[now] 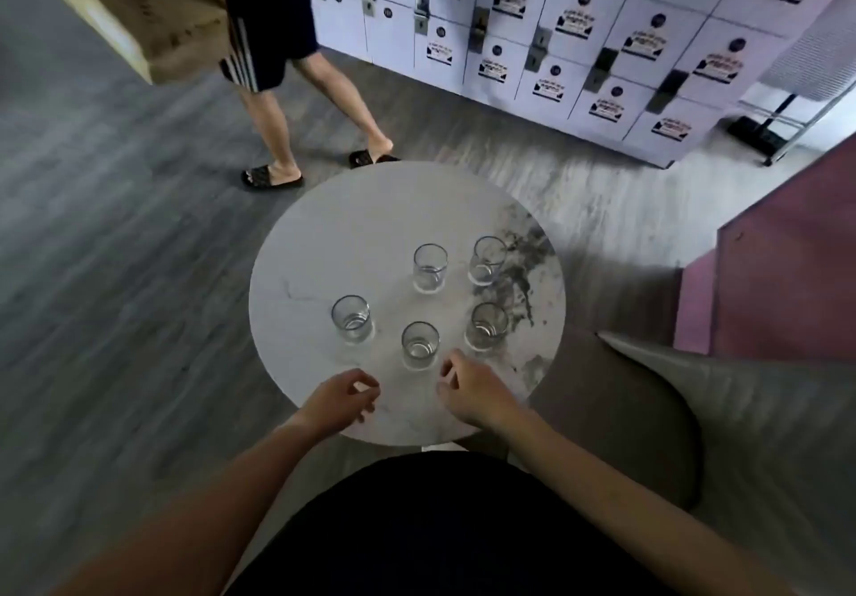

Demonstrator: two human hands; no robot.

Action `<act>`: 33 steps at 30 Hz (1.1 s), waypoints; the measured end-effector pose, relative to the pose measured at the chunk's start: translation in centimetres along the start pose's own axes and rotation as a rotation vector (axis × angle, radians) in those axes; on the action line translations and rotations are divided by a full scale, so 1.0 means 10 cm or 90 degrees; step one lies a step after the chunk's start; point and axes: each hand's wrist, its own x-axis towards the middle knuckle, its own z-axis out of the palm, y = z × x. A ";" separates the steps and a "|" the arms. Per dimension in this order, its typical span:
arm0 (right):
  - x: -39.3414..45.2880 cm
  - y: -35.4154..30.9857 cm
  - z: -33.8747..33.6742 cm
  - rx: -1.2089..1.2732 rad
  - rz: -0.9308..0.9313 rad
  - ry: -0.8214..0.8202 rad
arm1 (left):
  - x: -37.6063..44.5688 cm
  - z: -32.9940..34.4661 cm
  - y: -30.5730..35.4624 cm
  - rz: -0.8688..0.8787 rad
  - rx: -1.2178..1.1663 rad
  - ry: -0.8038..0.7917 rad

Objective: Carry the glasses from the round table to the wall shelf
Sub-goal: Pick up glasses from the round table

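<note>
Head view, one entry: round table (324, 243) at frame centre, marble-look top, bearing five clear glasses, all upright and apart: lower-left glass (352, 319), lower-centre glass (420, 344), lower-right glass (486, 325), upper-centre glass (430, 267), upper-right glass (487, 260). Left hand (340, 395) and right hand (472, 391) hover over the near rim, fingers loosely curled, holding nothing. Wall shelf not in view. Risks, as judged: smooth glass slipping from a hurried pinch; neighbours knocked when reaching past the lower-centre glass; collision with the passer-by (273, 63) at upper left while carrying.
</note>
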 end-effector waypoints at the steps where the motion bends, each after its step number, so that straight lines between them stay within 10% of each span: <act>1: 0.05 0.02 -0.04 0.000 -0.020 0.008 | 0.05 0.03 0.05 0.001 0.000 0.003; 16: 0.51 0.10 -0.24 -0.123 -0.217 -0.041 | 0.32 0.25 0.50 -0.054 -0.035 0.047; 33: 0.78 0.03 -0.18 -0.162 -0.277 -0.059 | 0.22 -0.03 0.39 -0.014 0.063 0.437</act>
